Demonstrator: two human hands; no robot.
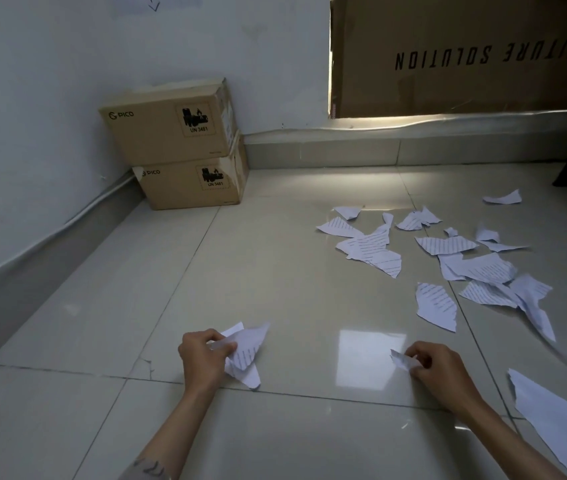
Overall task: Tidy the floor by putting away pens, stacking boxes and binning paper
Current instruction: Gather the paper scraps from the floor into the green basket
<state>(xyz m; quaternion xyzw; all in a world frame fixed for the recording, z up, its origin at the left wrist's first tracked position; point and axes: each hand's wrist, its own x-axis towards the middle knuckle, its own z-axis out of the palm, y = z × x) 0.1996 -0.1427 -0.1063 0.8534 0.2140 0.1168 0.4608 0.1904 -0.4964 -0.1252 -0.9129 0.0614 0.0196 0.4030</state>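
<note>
Left hand (202, 355) fingers clamped on paper scraps (245, 355), right hand (438, 368) fingers pinching half-hidden scrap (401, 360)

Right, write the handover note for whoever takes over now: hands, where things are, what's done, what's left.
Left hand: grips a bunch of torn paper.
Right hand: pinches a small scrap.
Boxes: upper box already sits on lower box in the corner.
Loose paper pieces are scattered on the floor to the right, with a large piece near the right arm.
No pens or bin in view.
Left: gather the remaining paper and bin it.
</note>
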